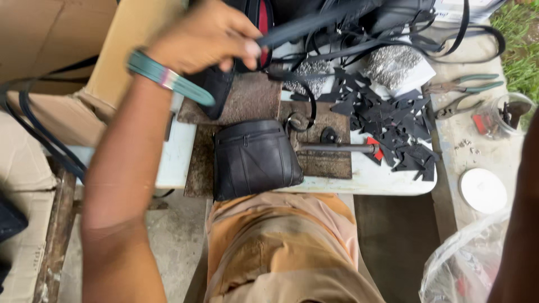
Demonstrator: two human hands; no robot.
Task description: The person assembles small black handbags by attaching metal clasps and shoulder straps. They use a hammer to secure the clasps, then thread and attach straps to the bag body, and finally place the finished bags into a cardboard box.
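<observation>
Black strap [314, 25], flat, dark and a little glossy, runs taut from the left hand [205, 39] toward the tangle of straps [387, 39] at the worktable's [370, 179] far edge. Left hand is pinching it tight between thumb and fingers! Right hand — out of shot. Black leather pouch [255, 158] sits at the near edge, cut scraps [393, 120] toward the right.
</observation>
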